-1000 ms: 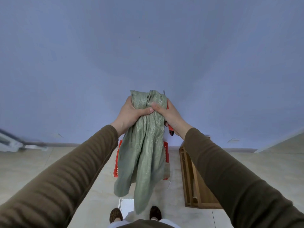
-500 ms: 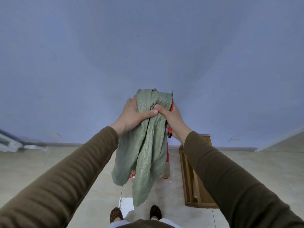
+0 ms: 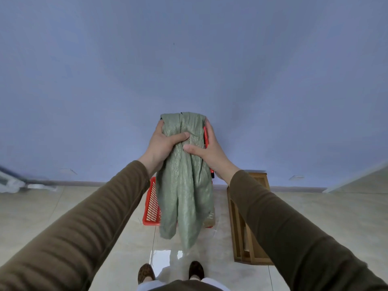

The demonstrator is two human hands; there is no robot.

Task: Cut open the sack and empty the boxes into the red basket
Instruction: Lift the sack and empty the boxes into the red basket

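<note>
Both hands, left (image 3: 162, 144) and right (image 3: 210, 151), clamp the limp sack (image 3: 184, 181) over the red basket (image 3: 151, 204); emptying apparently done, next discard sack.

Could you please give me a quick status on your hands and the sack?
Left hand and right hand both grip limp green woven sack. Right also holds red cutter. Red plastic basket below, partly hidden.

There is only one view, from a camera on the person's head. It looks forward and down, with a wide angle. The two hands are near the lens at the centre; beyond the fingers stands the blue wall (image 3: 189, 59), under them the tiled floor (image 3: 315, 217).
</note>
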